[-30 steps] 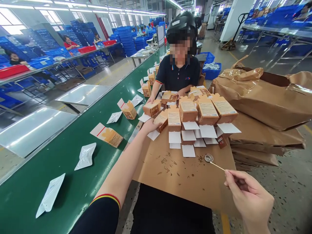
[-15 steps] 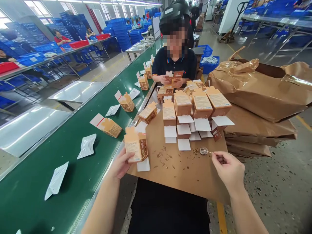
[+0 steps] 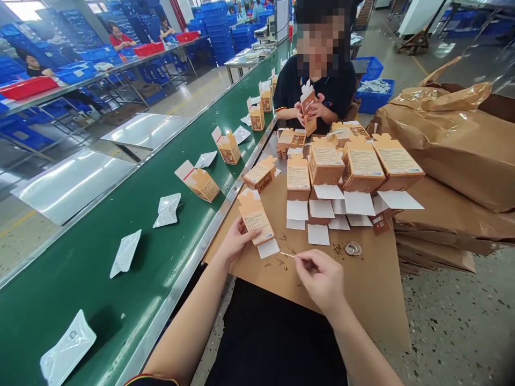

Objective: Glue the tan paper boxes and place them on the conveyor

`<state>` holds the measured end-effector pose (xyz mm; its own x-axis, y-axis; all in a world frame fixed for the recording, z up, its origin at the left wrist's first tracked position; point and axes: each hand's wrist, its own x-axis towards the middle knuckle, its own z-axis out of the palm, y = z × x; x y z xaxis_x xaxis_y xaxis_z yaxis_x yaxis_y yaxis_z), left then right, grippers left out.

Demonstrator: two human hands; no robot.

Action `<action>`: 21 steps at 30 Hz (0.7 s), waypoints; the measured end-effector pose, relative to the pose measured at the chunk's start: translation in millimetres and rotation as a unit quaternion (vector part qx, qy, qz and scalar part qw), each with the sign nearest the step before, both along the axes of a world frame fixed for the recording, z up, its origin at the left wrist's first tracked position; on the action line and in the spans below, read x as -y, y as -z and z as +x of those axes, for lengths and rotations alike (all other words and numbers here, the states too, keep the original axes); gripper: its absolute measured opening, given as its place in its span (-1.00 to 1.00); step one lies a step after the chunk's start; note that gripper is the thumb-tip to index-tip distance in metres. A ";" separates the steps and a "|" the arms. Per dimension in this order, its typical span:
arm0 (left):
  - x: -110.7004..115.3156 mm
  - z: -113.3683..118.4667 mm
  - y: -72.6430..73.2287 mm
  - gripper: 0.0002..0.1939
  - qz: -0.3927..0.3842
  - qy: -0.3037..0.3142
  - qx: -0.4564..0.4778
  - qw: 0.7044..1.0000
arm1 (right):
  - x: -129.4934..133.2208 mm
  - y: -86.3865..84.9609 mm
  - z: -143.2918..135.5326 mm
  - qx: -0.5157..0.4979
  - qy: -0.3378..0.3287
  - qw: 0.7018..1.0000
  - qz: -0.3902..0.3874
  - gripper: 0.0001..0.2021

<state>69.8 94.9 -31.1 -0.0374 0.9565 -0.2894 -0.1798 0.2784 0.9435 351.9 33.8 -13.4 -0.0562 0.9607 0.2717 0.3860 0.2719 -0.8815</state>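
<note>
My left hand grips a tan printed carton, tilted, with its top flaps up and a white flap hanging at its lower end. My right hand pinches a thin pale stick, whose tip is close to that white flap. Small dark bits are scattered on the brown cardboard beneath. A small clear round dish lies to the right, beside a little heap of dark specks.
Stacked cartons with white flaps stand behind my hands. A green conveyor belt on the left carries silvery packets and open cartons. Opposite, a person holds a carton. Large brown bags lie at right.
My right hand has moved left with the stick, from the clear dish to beside the held carton. The carton has tilted in my left hand. The other person's carton is turned upright.
</note>
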 end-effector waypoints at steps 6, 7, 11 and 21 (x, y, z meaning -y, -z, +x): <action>2.5 1.3 2.7 -0.09 0.028 0.008 -0.017 0.999 | -29.3 25.9 -46.9 0.007 -0.073 0.997 -0.022 -0.78; 3.4 2.2 2.9 -0.10 0.033 0.012 -0.018 0.999 | -31.0 27.6 -44.8 0.008 -0.072 0.997 -0.021 -0.77; 14.0 8.7 5.0 -0.12 0.060 0.027 -0.045 0.997 | -24.5 21.9 -19.5 0.005 -0.048 0.999 -0.017 -0.75; 51.7 32.9 26.0 -0.25 0.089 0.003 -0.292 0.952 | 7.8 -12.0 47.3 -0.011 0.078 0.997 -0.008 -0.70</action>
